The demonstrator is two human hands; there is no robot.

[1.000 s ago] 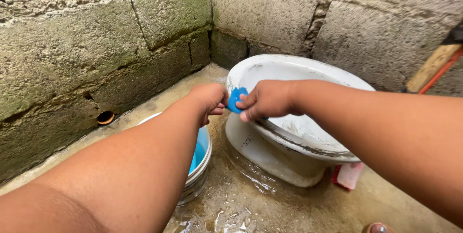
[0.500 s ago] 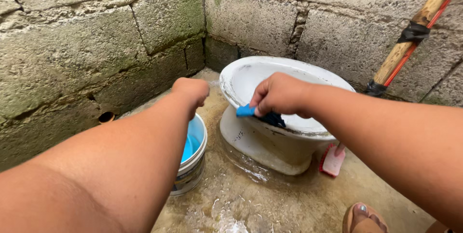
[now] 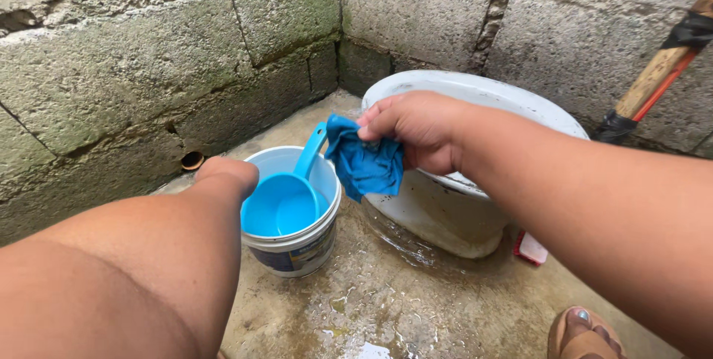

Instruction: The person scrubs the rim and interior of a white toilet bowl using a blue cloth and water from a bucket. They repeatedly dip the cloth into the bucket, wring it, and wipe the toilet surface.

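Block walls [image 3: 148, 69], grey and green-stained, meet at the far corner; the concrete floor [image 3: 386, 307] below is wet, with pooled water near the bottom edge. A white toilet bowl [image 3: 483, 99] sits in that corner, its rim marked with dark grime along the near side and its base streaked, so by these signs the cleaning is judged partly done at most, with rim and outer base outstanding. A white bucket [image 3: 293, 244] stands on the floor just left of the bowl, and a blue dipper [image 3: 286, 207] rests inside it, handle leaning up toward the right. A wooden-handled tool [image 3: 657, 69] leans on the right wall; a red brush head [image 3: 531, 249] lies on the floor at the bowl's right base. A sandalled foot [image 3: 583, 333] shows at the bottom edge. The right hand [image 3: 416, 129] is closed on a blue cloth [image 3: 365, 162], which hangs bunched in the air between bucket and bowl, over the bucket's right rim. The left hand [image 3: 226, 173] sits at the bucket's left rim, knuckles up; whether it grips anything cannot be told.
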